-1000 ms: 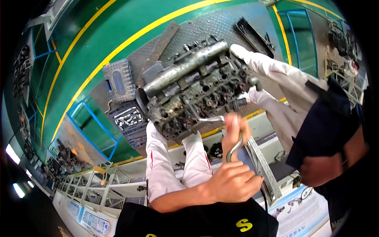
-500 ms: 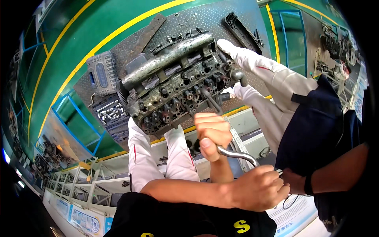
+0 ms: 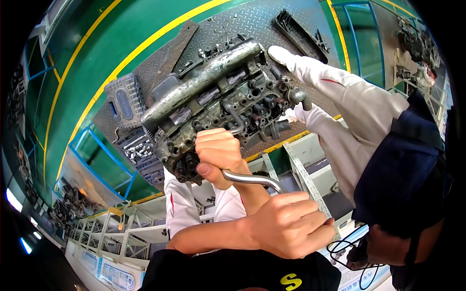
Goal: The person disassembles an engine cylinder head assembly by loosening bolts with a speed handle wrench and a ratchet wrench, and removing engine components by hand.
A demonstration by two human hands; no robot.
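Note:
My arms cross: the left forearm passes over the right one. My left hand [image 3: 293, 225], at the lower right, is closed around the near end of a bent steel speed wrench [image 3: 255, 180]. Further up and left, my right hand [image 3: 218, 154] wraps round the same bar. Beyond that hand the bar bends and runs up to the top of an engine cylinder head [image 3: 211, 110]; how its tip sits there is too small to tell. Valve springs [image 3: 259, 109] show on the head, and a silvery manifold tube [image 3: 201, 80] lies along its far side.
A grey tool case [image 3: 125, 102] and an open tray of sockets [image 3: 141, 148] lie left of the engine on a checkered metal plate [image 3: 238, 24]. A black cover [image 3: 298, 36] is at the back right. Another person's hand [image 3: 358, 254], beside a black cable, is at lower right.
Both my hands and the speed wrench have shifted left, its far end now further left over the head. The other person's hand is now farther from my left hand.

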